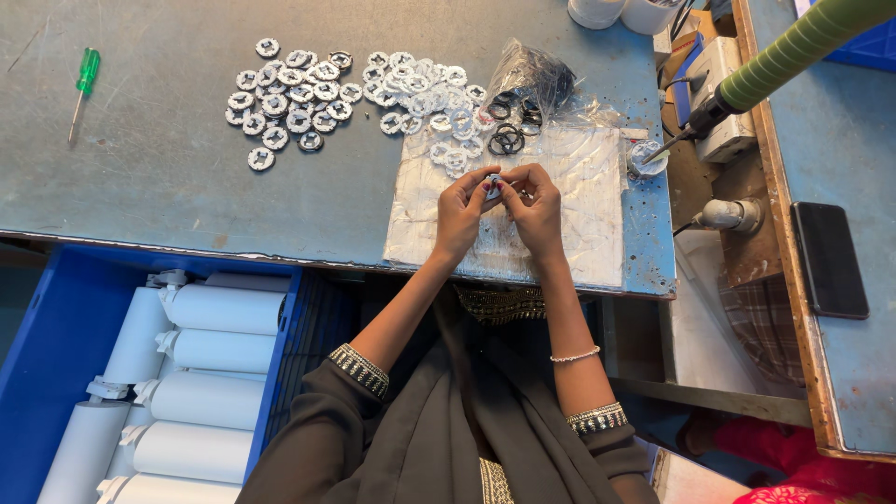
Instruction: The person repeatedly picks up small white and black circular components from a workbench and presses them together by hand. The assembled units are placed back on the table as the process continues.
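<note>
Head view, looking down on a grey-blue worktop (159, 177) from where the person sits. At the far left lies a green-handled screwdriver (82, 86). Below the worktop's near edge, a blue crate (47, 355) holds white cylinders (224, 308) laid on their sides. Further right on the worktop, a loose cluster of small round silver rings (289, 93) is spread out, and beside it a second, paler heap of rings (429, 98). Just right of that heap, a clear plastic bag (532, 75) spills black rings (509, 126) onto the surface. A crinkled clear plastic sheet (583, 177) covers the worktop in front of the person. Above this sheet, the left hand (460, 213) and right hand (535, 207) meet, their fingers closed together around one small silver ring (493, 186), pinched between the fingertips of both hands. Both sleeves are dark with beaded cuffs. To the right, a green-sleeved tool (793, 51) points down toward another ring at the sheet's edge, and a black phone (829, 259) lies on a neighbouring surface.
</note>
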Available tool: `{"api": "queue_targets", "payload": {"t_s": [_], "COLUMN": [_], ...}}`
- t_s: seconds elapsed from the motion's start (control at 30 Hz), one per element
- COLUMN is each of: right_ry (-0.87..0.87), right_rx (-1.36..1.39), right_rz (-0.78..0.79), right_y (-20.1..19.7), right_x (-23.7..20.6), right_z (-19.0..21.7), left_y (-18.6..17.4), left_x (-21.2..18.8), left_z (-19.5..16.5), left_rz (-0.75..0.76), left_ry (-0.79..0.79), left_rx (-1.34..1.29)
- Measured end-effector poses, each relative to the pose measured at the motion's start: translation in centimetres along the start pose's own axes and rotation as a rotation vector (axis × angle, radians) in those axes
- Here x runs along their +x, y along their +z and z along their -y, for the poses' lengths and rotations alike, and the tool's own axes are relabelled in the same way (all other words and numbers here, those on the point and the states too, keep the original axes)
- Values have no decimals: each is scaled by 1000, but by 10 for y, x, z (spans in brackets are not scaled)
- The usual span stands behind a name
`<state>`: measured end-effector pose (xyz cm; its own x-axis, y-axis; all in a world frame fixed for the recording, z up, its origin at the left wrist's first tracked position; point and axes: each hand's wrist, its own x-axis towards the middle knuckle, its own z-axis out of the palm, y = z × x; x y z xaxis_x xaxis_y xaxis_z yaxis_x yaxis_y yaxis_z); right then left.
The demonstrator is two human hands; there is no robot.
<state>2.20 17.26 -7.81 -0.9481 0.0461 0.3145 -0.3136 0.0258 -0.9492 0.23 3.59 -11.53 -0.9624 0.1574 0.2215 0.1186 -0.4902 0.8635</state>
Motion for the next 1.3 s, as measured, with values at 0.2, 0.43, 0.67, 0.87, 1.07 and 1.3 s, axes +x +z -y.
{"api": "queue_targets", "payload": {"t_s": [0.2, 0.43, 0.67, 0.87, 1.07, 1.3], "right_ry": [-16, -128, -158, -172, -162, -153], "right_rx": [4, -135, -233, -267, -253, -283], "right_rz": [-28, -63, -84, -95, -100, -97], "right_y": [1, 4, 6, 7, 6, 7], "right_x": [1, -2, -1, -1, -1, -3], "right_z": [2, 10, 15, 16, 18, 16], "left_y": [-1, 0, -2, -1, -4, -6], "left_x": [3, 2, 4, 5, 4, 6], "left_z": [-3, -2, -2, -6, -3, 7], "left_rz": [17, 26, 30, 24, 51, 4], "left_ry": [-7, -12, -19, -53, -40, -1], "left_rx": [-20, -17, -23, -28, -50, -63]}}
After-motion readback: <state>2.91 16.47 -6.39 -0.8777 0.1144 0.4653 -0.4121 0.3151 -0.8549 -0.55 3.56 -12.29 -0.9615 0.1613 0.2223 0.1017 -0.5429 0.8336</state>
